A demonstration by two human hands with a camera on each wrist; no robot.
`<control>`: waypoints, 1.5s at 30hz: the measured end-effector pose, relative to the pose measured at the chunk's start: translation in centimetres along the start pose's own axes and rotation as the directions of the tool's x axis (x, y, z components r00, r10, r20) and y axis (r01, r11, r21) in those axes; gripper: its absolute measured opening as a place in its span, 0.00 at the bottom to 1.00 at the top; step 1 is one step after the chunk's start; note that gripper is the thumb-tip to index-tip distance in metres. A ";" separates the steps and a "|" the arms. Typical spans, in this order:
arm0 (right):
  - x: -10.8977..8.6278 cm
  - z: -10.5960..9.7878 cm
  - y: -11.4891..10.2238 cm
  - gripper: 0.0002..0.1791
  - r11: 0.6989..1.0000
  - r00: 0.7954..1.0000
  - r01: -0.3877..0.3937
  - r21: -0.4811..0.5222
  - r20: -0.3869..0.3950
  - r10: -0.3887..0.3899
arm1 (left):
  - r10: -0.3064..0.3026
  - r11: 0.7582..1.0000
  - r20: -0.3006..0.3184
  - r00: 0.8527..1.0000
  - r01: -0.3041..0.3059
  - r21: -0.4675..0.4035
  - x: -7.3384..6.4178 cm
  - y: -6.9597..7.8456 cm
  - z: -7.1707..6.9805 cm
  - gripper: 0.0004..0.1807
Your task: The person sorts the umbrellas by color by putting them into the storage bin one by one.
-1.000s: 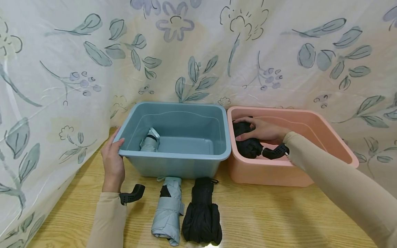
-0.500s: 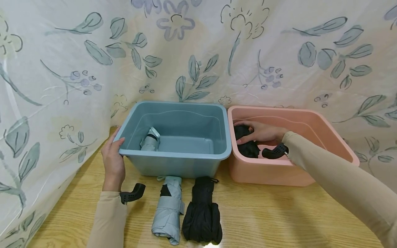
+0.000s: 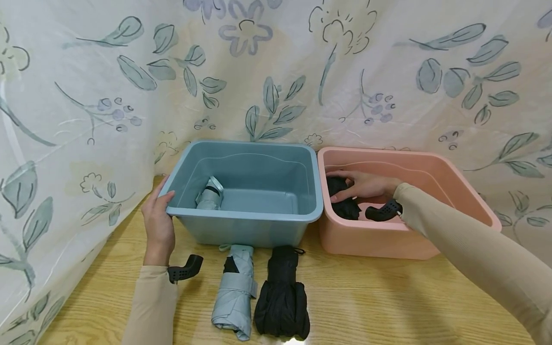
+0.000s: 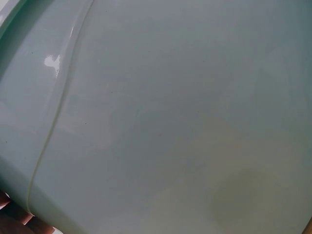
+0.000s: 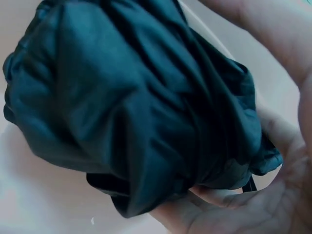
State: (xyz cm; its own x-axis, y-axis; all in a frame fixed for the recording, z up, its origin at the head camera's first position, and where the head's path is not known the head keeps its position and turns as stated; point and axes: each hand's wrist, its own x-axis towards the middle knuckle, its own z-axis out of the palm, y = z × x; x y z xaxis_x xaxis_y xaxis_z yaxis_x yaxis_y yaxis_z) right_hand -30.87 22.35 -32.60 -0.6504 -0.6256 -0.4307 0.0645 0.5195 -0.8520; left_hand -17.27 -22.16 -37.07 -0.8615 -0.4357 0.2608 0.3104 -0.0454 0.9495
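My left hand (image 3: 158, 225) grips the left rim of a blue plastic bin (image 3: 241, 215), its thumb over the edge. In the left wrist view the bin's smooth wall (image 4: 161, 112) fills most of the picture, with some fingertips (image 4: 17, 214) at the lower left corner. Inside the pink plastic bin (image 3: 379, 239), my right hand (image 3: 366, 184) holds a black folded umbrella (image 3: 346, 210) against the left end. The right wrist view shows thumb and fingers round the umbrella's bunched fabric (image 5: 122, 102). Part of the umbrella is hidden under the hand.
A light blue-grey folded umbrella (image 3: 210, 197) stands in the blue bin's left end. Before that bin, another light blue-grey umbrella (image 3: 233, 302) and a second black one (image 3: 282, 306) lie side by side on the wooden table (image 3: 366, 297). A flowered curtain (image 3: 276, 62) hangs close behind.
My right hand and the black umbrella have settled slightly lower into the pink bin, against its left end. The left hand keeps its hold on the rim.
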 end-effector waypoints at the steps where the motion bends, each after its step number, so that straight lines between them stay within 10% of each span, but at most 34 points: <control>1: 0.0 0.0 0.0 0.50 1.000 1.000 0.000 -0.006 0.004 0.000 | 0.000 1.000 0.000 1.000 0.000 0.000 0.0 0.0 0.0 0.27; 30: -0.1 0.3 0.1 0.49 0.998 0.997 0.006 0.059 0.075 -0.011 | -0.016 1.000 -0.003 1.000 0.016 -0.010 0.0 0.2 -0.2 0.27; 45: -0.4 0.1 -0.1 0.47 0.999 0.999 0.018 0.035 -0.035 -0.017 | -0.015 1.000 0.008 1.000 0.015 -0.009 0.1 0.0 -0.3 0.27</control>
State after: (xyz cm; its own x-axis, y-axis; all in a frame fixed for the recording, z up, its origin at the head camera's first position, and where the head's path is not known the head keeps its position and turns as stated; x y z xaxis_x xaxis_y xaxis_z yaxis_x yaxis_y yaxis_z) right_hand -30.53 22.45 -32.36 -0.6774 -0.6137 -0.4056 0.0792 0.4873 -0.8696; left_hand -17.23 -22.44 -37.05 -0.8690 -0.4280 0.2482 0.3014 -0.0602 0.9516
